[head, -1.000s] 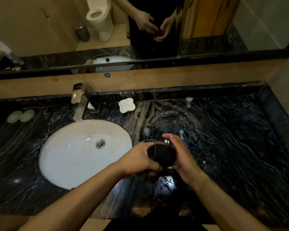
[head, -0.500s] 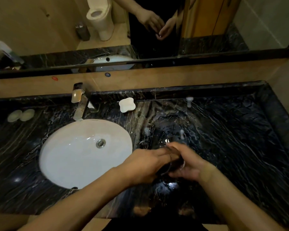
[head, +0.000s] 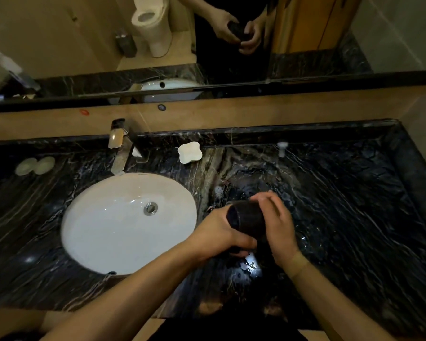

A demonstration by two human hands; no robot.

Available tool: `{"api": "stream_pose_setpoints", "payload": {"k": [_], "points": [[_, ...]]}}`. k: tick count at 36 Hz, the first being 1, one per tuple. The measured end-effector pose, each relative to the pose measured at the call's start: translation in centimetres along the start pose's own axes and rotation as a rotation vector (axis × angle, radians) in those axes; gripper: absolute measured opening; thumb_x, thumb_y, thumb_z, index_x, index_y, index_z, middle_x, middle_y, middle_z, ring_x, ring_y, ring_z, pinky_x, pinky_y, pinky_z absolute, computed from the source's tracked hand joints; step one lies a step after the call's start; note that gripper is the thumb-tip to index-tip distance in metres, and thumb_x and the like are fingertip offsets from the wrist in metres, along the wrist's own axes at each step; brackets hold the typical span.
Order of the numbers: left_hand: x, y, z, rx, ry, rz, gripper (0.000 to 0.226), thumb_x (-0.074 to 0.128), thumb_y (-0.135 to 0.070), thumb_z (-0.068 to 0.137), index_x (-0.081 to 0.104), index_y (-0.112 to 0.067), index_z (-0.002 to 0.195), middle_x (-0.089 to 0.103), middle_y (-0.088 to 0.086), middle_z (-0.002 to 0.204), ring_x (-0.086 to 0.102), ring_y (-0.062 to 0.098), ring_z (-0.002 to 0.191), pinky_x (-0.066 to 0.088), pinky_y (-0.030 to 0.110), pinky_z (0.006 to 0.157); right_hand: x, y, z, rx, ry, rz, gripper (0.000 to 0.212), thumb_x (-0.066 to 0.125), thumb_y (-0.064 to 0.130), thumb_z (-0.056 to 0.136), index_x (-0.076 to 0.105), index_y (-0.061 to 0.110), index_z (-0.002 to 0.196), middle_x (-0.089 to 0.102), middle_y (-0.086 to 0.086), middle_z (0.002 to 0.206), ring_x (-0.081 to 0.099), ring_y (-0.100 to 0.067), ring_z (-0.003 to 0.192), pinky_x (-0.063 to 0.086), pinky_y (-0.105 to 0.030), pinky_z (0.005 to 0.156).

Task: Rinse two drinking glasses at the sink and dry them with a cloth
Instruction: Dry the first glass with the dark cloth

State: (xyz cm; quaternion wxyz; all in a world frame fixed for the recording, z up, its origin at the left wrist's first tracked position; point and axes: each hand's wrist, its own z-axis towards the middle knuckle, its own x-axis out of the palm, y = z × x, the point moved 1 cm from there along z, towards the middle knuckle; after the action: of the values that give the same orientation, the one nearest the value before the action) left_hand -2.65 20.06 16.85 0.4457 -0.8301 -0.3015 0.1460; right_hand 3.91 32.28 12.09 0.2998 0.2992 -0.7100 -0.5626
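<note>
Both hands hold a dark glass (head: pixel 247 221) above the wet marble table (head: pixel 354 217), just right of the sink (head: pixel 123 225). Left hand (head: pixel 219 232) grips its base; right hand (head: pixel 278 222) wraps the side. No cloth discernible. Risk: wet glass slips w/ loose grip, hits stone.

A bathroom; white basin (head: pixel 123 225) set in black marble counter (head: pixel 354 217); toilet (head: pixel 153 23) reflected in mirror (head: pixel 59 33).

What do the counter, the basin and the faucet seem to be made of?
Counter: dark polished marble, likely, by the pale veins and shine.
Basin: white glazed ceramic, probably; smooth with bright highlights.
Faucet: shiny metal, judging by its mirror-like reflections.
</note>
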Motion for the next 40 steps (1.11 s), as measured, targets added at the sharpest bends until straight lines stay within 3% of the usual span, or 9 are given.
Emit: {"api": "stream_pose_setpoints", "payload": {"k": [7,10,15,19,24,28,31,35,40], "points": [[-0.7,1.1,-0.2,0.574,0.043,1.308,0.075,0.064,-0.035,0.083,0.028,-0.044,0.147,0.05,-0.013,0.142,0.062,0.022,0.113,0.056,0.042,0.081,-1.4,1.1,1.1,0.841,0.379,0.023,0.037,0.069,0.052,0.083,0.075,0.016,0.087,0.068,-0.007,0.071,0.065,-0.023,0.058,0.051,-0.031,0.054],[-1.8,1.2,0.3,0.534,0.059,1.19,0.074,0.07,-0.033,0.081,0.035,-0.043,0.146,0.057,-0.011,0.137,0.063,0.018,0.113,0.055,0.039,0.086,-1.4,1.2,0.8,0.82,0.493,0.093,0.044,0.059,0.057,0.088,0.076,0.017,0.098,0.07,-0.01,0.077,0.068,-0.024,0.06,0.052,-0.026,0.045],[-1.2,0.1,-0.4,0.026,-0.033,0.051,0.047,0.077,0.002,0.077,0.066,-0.023,0.115,0.074,-0.004,0.092,0.071,0.008,0.073,0.059,0.031,0.063,-0.8,0.3,0.2,0.333,0.319,0.251,0.038,0.063,0.044,0.087,0.063,0.026,0.12,0.064,-0.014,0.122,0.063,-0.031,0.112,0.057,-0.051,0.076],[-0.8,-0.8,-0.6,-0.101,-0.053,-0.246,0.042,0.073,0.011,0.077,0.069,-0.014,0.11,0.073,0.005,0.093,0.07,0.012,0.072,0.058,0.028,0.055,0.1,0.2,-0.5,-0.032,0.201,0.058,0.03,0.059,0.04,0.089,0.063,0.022,0.113,0.069,0.01,0.103,0.066,-0.01,0.098,0.056,-0.028,0.083],[-0.2,0.1,-0.5,0.103,-0.103,0.156,0.06,0.083,-0.002,0.069,0.064,-0.024,0.121,0.073,-0.002,0.099,0.071,0.012,0.083,0.061,0.038,0.072,0.7,0.8,0.3,0.108,0.048,0.09,0.018,0.059,0.036,0.091,0.069,0.021,0.091,0.071,0.006,0.091,0.064,-0.011,0.085,0.051,-0.023,0.068],[-0.9,-0.1,-0.5,0.442,-0.061,1.0,0.061,0.066,-0.052,0.073,0.053,-0.036,0.131,0.069,-0.008,0.115,0.067,0.014,0.099,0.055,0.034,0.083,-0.2,0.7,0.6,0.693,0.283,0.152,0.027,0.063,0.044,0.091,0.067,0.018,0.093,0.064,-0.004,0.072,0.06,-0.018,0.059,0.042,-0.025,0.045],[-1.8,0.0,0.0,0.441,0.039,1.113,0.06,0.061,-0.058,0.077,0.052,-0.035,0.132,0.069,-0.008,0.116,0.068,0.015,0.098,0.055,0.032,0.08,-0.8,0.8,0.1,0.841,0.432,0.097,0.039,0.061,0.054,0.089,0.069,0.017,0.093,0.068,-0.006,0.07,0.063,-0.019,0.053,0.044,-0.024,0.041],[-2.8,0.2,-0.2,0.216,-0.001,0.583,0.055,0.083,-0.019,0.071,0.064,-0.027,0.123,0.075,-0.003,0.09,0.068,0.008,0.072,0.056,0.027,0.065,-1.4,0.1,-0.4,0.495,0.522,0.151,0.054,0.081,0.037,0.079,0.057,0.022,0.125,0.062,-0.011,0.127,0.065,-0.026,0.108,0.058,-0.036,0.079],[-2.5,-0.3,-0.3,0.037,-0.059,0.32,0.036,0.075,0.01,0.074,0.066,-0.003,0.107,0.064,0.0,0.061,0.058,0.01,0.043,0.044,0.018,0.041,-0.9,-0.3,-0.3,-0.347,0.529,-1.078,0.094,0.079,0.045,0.066,0.031,0.034,0.147,0.038,0.01,0.147,0.037,-0.012,0.134,0.036,-0.035,0.11]]}}
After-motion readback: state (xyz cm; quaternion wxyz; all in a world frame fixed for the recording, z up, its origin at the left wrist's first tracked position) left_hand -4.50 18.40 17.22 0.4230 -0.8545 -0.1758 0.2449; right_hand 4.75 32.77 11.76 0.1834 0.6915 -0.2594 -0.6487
